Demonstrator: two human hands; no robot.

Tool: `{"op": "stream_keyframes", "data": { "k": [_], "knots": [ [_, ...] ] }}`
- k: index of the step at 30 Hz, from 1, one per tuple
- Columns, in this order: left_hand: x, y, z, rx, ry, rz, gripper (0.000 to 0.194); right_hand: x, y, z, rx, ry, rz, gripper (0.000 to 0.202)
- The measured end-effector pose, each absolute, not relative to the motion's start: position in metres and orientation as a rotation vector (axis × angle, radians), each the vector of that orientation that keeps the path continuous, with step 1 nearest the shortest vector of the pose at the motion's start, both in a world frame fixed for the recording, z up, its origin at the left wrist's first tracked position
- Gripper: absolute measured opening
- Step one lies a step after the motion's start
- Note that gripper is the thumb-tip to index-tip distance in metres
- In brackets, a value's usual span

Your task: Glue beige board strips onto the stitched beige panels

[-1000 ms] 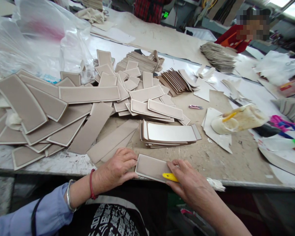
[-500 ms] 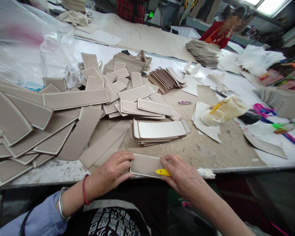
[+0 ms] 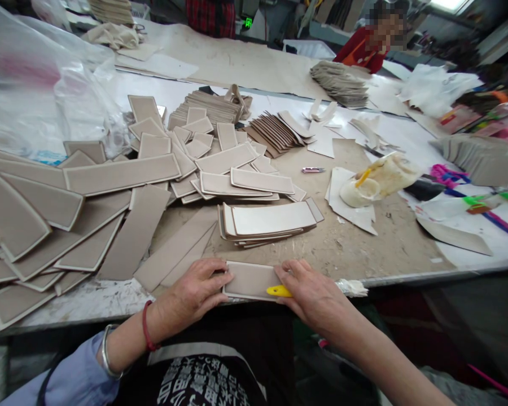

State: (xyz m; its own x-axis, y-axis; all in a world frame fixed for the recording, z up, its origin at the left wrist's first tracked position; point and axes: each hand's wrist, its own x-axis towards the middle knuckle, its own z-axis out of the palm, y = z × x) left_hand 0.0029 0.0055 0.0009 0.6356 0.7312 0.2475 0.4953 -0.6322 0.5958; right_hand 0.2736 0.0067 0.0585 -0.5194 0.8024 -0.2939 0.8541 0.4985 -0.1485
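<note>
A rectangular beige panel with a pale border (image 3: pixel 249 281) lies at the table's front edge, between my two hands. My left hand (image 3: pixel 203 286) pinches its left end, fingers on top and thumb at the near edge. At the other end, my right hand (image 3: pixel 305 287) grips the panel and also holds a brush with a yellow handle (image 3: pixel 279 291). The brush's pale bristles (image 3: pixel 353 287) stick out to the right behind that hand. Just beyond the panel sits a small stack of similar pieces (image 3: pixel 271 220), the top one pale side up.
Loose beige panels (image 3: pixel 122 172) spread over the left side. A glue-crusted container (image 3: pixel 359 189) stands on a pale scrap at right, near small thread snips (image 3: pixel 313 170). Plastic bags (image 3: pixel 80 96) lie at back left. A person in red (image 3: pixel 359 51) is across the table.
The camera view has shifted slightly, so the table's contents appear a little further left. Both hands keep hold of the panel's ends, and the left fingers have curled slightly further over it.
</note>
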Motion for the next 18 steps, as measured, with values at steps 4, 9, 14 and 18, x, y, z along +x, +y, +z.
{"op": "stream_keyframes", "data": {
  "k": [4,9,14,18],
  "knots": [
    [0.0030,0.0052,0.0016,2.376,0.957,0.661,0.033,0.2736,0.0061,0.0597,1.429,2.560,-0.398,0.039],
    [0.0031,0.0051,0.0011,2.360,0.960,0.653,0.033,0.2728,0.0055,0.0608,1.435,2.569,-0.385,0.040],
    [0.0042,0.0057,0.0040,2.388,0.958,0.638,0.030,0.2718,0.0057,0.0601,1.426,2.594,-0.370,0.040],
    [0.0062,0.0069,0.0085,2.465,0.919,0.594,0.030,0.2702,0.0056,0.0605,1.428,2.576,-0.342,0.041]
  ]
}}
